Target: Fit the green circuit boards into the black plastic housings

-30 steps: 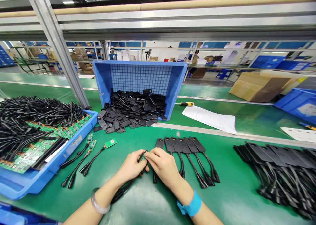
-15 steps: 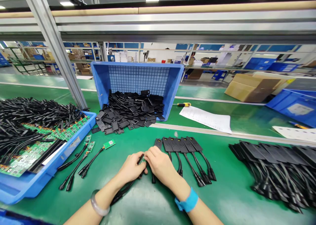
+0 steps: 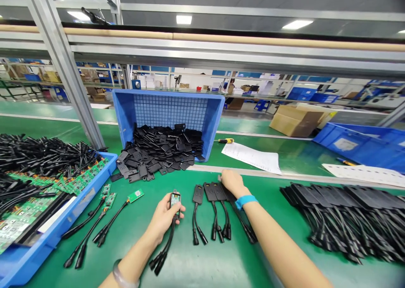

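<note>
My left hand (image 3: 166,214) is closed around a black plastic case half with a green circuit board (image 3: 175,199) lying in it. Two black cable leads (image 3: 167,246) hang from its lower end toward me. Farther right, my right hand (image 3: 232,182) reaches over the row of cased units, its fingertips pinched at the table near a small pale item too little to name. Beside my left hand lies a cased unit with two leads (image 3: 198,194), and two more cased units (image 3: 215,192) sit close together. The right hand and forearm partly cover others in that row.
A tipped blue bin (image 3: 218,123) spills black case parts (image 3: 158,153). On the left, a blue tray (image 3: 109,170) holds boards and cables; several loose wired boards (image 3: 135,195) lie beside it. Finished-looking units (image 3: 335,203), a paper sheet (image 3: 253,157) and a screwdriver (image 3: 226,141) are right.
My right hand has left the board and moved up and right to the far side of the unit row. My left hand now holds the cased board alone, turned face up. The view has shifted.
</note>
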Available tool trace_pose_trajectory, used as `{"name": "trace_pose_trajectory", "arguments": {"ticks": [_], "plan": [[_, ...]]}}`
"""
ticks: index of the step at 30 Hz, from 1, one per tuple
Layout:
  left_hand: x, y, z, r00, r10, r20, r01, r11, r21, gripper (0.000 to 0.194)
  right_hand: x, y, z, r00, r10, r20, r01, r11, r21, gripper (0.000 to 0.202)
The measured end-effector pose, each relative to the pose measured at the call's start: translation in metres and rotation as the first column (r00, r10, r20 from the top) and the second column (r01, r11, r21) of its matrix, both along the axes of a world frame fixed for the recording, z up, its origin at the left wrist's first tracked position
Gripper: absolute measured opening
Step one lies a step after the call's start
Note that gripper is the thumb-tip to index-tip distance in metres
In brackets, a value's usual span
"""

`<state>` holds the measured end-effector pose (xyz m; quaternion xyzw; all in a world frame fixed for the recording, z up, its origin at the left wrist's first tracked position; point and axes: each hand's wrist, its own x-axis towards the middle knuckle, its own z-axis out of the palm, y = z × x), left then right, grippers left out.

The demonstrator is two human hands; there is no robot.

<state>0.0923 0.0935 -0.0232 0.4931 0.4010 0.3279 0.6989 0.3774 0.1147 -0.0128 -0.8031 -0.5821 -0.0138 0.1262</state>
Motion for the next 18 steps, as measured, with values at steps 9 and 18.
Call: {"name": "trace_pose_trajectory", "arguments": {"ticks": [9,18], "plan": [[0.002,0.003,-0.012,0.997,0.016,0.070,-0.012,0.999,-0.050,0.041,-0.079,0.075,-0.004,0.962,0.271,-0.036,-0.269,0.962,0.049,0.027],[0.003,0.002,-0.011,0.997,0.051,0.065,-0.048,0.998,-0.044,0.042,-0.111,0.056,-0.005,0.913,0.405,-0.051,-0.405,0.914,0.010,0.022]]}}
